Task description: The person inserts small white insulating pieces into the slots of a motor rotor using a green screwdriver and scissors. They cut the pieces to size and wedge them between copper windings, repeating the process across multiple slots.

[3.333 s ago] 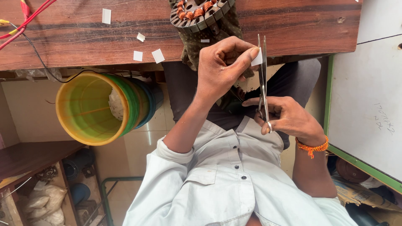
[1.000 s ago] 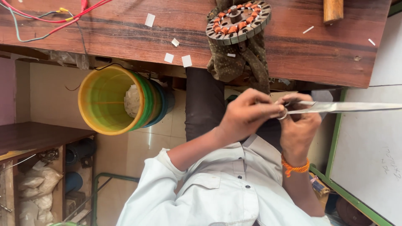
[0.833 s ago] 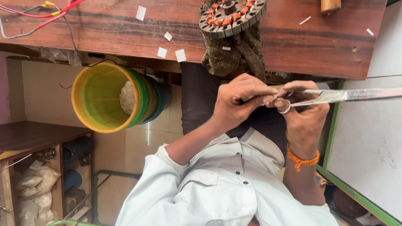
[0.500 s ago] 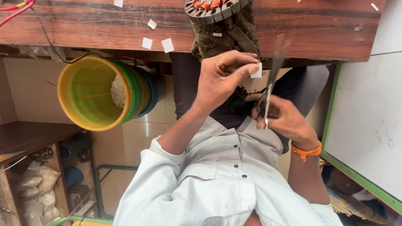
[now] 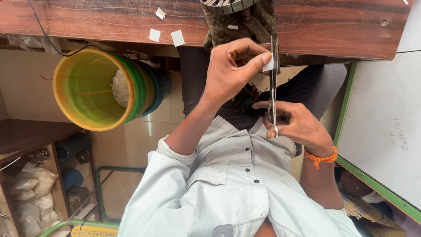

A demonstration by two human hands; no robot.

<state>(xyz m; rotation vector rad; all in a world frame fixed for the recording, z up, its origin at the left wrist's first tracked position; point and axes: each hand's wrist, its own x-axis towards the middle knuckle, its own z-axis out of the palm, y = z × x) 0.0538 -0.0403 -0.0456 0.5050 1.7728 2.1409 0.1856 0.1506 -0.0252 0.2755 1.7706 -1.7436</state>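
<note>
Closest to me, the right hand [image 5: 298, 127] has its fingers curled through the scissors [image 5: 272, 87] handles. Just past it, the left hand [image 5: 230, 72] pinches a small white paper slip [image 5: 268, 65] against the blades. Looks mid-snip to me; closing cleanly needs that slip steady. Cut slips [image 5: 177, 38] sit on the wooden table [image 5: 87, 22] beyond.

Two hands: left hand [image 5: 230, 72], right hand [image 5: 298, 125]. One pair of scissors [image 5: 273, 83]. One paper bit [image 5: 268, 65] held. Four paper bits lie on the desk [image 5: 87, 22]. One bucket [image 5: 98, 90].
</note>
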